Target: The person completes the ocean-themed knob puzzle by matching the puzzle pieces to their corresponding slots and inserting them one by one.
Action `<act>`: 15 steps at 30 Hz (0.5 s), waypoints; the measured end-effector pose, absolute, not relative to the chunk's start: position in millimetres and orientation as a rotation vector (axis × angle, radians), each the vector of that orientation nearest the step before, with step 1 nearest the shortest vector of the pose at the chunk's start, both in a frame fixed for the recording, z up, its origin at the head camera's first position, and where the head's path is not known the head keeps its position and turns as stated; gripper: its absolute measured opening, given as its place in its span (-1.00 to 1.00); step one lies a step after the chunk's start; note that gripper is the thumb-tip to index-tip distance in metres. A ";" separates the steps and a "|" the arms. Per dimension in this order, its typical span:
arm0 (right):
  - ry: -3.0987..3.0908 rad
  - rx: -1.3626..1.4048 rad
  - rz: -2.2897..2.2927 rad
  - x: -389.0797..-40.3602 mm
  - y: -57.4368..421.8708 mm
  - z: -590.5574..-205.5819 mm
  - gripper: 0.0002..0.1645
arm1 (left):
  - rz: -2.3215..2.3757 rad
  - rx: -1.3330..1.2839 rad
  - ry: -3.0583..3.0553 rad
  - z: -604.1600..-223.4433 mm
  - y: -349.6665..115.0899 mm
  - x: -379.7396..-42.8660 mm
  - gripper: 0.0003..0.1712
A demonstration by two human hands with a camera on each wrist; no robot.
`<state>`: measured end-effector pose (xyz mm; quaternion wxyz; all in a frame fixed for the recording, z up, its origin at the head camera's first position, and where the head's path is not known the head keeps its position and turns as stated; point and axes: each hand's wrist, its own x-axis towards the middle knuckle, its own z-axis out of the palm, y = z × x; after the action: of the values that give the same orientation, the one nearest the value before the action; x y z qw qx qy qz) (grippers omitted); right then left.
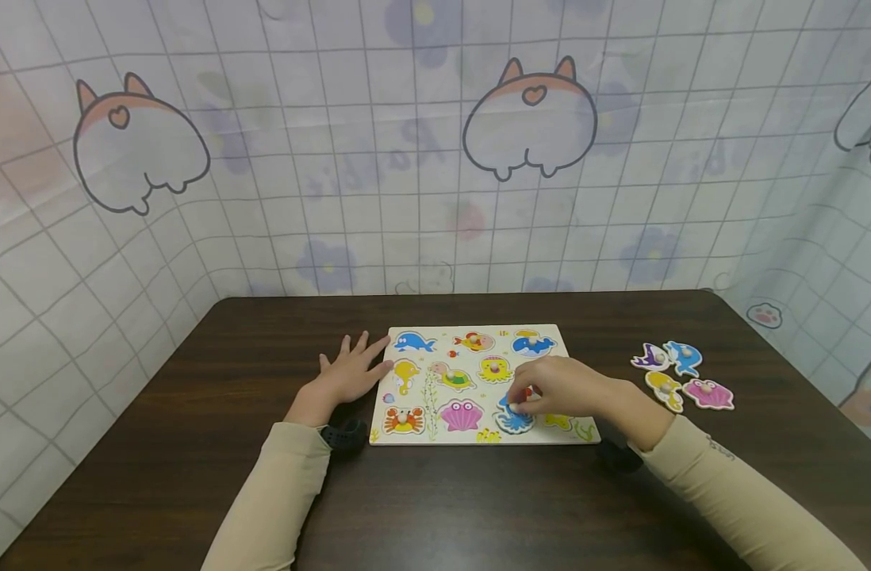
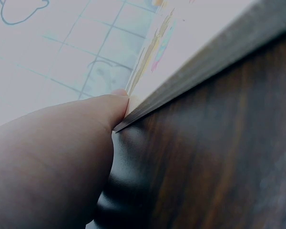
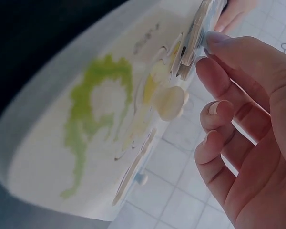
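Observation:
A wooden knob puzzle board (image 1: 458, 438) with sea animals lies on the table. My left hand (image 1: 346, 373) rests at its left side, fingers spread, fingertips on the edge; in the left wrist view the thumb (image 2: 86, 114) touches the board's corner. Over the lower right part, my right hand (image 1: 567, 385) pinches the blue octopus piece (image 1: 516, 422) between thumb and finger. The right wrist view shows that piece edge-on (image 3: 193, 43), tilted off the board; the other fingers curl loosely. Whether it touches its slot I cannot tell.
Right of the board lie loose pieces: a purple one (image 1: 651, 358), a blue dolphin-like one (image 1: 684, 358), a yellow one (image 1: 664, 391) and a pink shell (image 1: 708, 394). On the board sit a crab (image 1: 404, 420) and a turtle (image 1: 453, 377). A printed curtain (image 1: 421, 198) stands behind the dark table (image 1: 435, 507).

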<state>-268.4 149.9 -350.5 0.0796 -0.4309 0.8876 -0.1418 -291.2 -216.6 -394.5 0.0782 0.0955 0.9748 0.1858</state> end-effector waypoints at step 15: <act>2.648 -1.299 -0.420 -269.2 147.1 -352.6 -0.87 | 0.551 0.289 2.932 -396.6 -217.6 -291.1 -0.24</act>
<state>-269.2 147.1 -352.6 0.0810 -0.4346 0.8859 -0.1406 -291.1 -217.6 -396.6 0.0723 0.0962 0.9757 0.1833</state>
